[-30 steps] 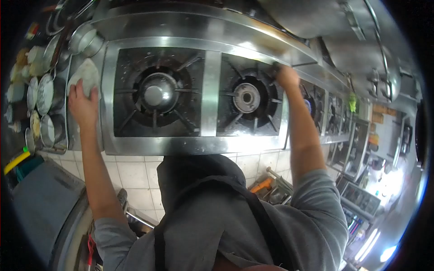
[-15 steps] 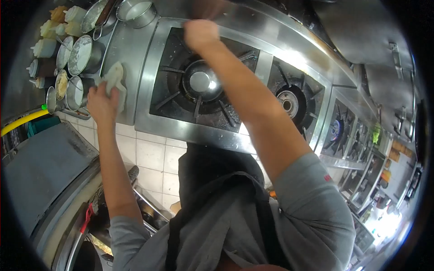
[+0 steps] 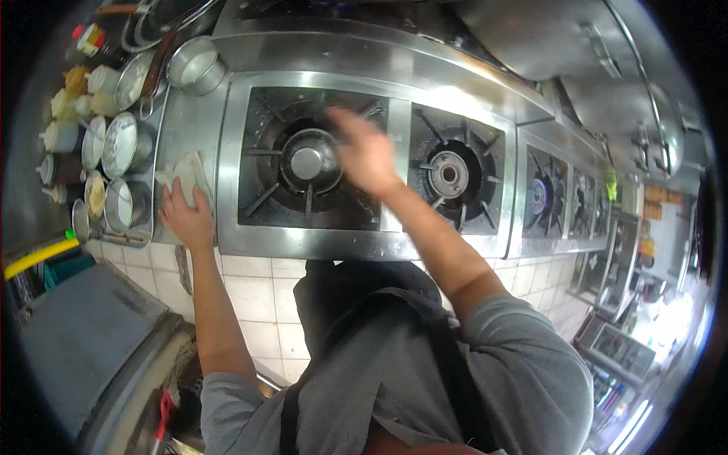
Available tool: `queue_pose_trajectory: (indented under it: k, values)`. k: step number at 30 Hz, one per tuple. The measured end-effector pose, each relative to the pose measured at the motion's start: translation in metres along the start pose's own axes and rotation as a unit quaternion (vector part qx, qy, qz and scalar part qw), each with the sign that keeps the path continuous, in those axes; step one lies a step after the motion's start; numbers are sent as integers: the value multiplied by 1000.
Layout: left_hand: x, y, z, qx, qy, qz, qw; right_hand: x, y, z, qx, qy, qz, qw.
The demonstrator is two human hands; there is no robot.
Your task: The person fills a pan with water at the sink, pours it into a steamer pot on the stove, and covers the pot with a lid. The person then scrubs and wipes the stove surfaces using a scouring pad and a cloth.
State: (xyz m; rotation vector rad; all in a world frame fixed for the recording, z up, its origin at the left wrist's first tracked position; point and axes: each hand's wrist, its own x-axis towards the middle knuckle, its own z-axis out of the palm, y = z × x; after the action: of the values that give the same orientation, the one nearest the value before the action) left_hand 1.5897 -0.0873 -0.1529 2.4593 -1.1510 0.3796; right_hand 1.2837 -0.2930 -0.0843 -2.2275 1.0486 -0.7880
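Observation:
My left hand (image 3: 186, 221) lies with spread fingers on the lower part of a pale cloth (image 3: 187, 173), on the steel counter strip left of the stove. Over the right side of the left burner (image 3: 310, 162) is my right hand (image 3: 367, 155), slightly blurred. Its fingers are stretched out, and no object shows in them. A round metal piece sits at that burner's middle. The second burner (image 3: 449, 174) is to the right of this hand, with no flame visible on it.
Metal pots (image 3: 127, 144) and squeeze bottles (image 3: 61, 136) crowd the far left. A steel pot (image 3: 196, 66) stands behind the cloth. Farther right, a burner (image 3: 540, 196) shows a blue flame. A grey surface (image 3: 91, 326) is at lower left.
My right hand swung left from beside the second burner to behind the left burner, then came down to its right side. My left hand stays at the cloth while the camera view has shifted.

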Motion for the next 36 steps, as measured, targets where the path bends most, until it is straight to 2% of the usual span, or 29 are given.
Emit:
queue_pose_trajectory:
  k: [1,2,4,5,6,7,9,11,13,14,16,17,18,19,21,22,25,27,28,29,31,32,33,34,35,36]
  values:
    - [0,1,-1,5,3,-4,1000,-12,22,-35,3,58,68,996]
    - [1,2,-1,15,1,-7,1000,-20,43,-77,-40,133,56,989]
    - [3,3,-1,13,4,0,1000,-32,80,-153,-174,207,127,954]
    - [4,2,-1,19,0,4,1000,-26,84,-187,-230,230,96,941]
    - [6,2,0,23,-3,7,1000,-19,87,-212,-325,225,73,916]
    - [7,3,1,20,-3,12,1000,-7,89,-224,-358,211,59,908]
    - [8,4,3,38,11,3,999,22,115,-218,-387,154,86,905]
    - [8,1,3,40,8,8,999,56,138,-177,-392,136,-22,910]
    - [7,2,4,41,2,14,999,80,99,-151,-384,89,-71,916]
    - [6,2,2,41,-8,3,999,70,106,-157,-387,87,-61,916]
    - [6,-3,7,31,0,-2,1000,67,126,-185,-450,42,-18,892]
    - [7,0,10,28,3,-7,1000,55,137,-215,-467,20,105,878]
    - [7,0,7,37,0,-5,999,50,144,-247,-416,-16,237,877]
    - [7,0,5,45,0,-6,999,39,150,-266,-410,56,166,895]
    - [8,-4,6,49,-2,-11,999,47,148,-258,-404,3,238,883]
    - [6,-2,6,54,-8,-9,998,49,142,-237,-410,34,135,901]
    - [5,2,4,66,1,-7,998,65,133,-212,-418,47,-39,906]
    - [8,2,4,64,-2,-8,998,52,132,-243,-402,1,124,907]
    - [6,1,4,66,-7,-15,998,46,141,-258,-396,33,185,899]
    - [5,0,4,66,-6,-19,998,41,151,-259,-394,87,139,904]
    - [6,0,6,77,-9,-19,997,58,144,-232,-386,46,141,911]
    - [5,0,6,78,-10,-16,997,64,147,-200,-400,94,45,910]
    - [4,-2,6,76,-12,-19,997,76,102,-181,-407,-19,122,905]
    - [5,-1,6,75,-13,-22,997,81,105,-161,-410,50,-31,910]
    - [6,-1,5,75,-9,-17,997,84,100,-162,-393,37,-41,918]
    - [5,-1,4,78,-8,-15,997,79,103,-176,-401,8,15,916]
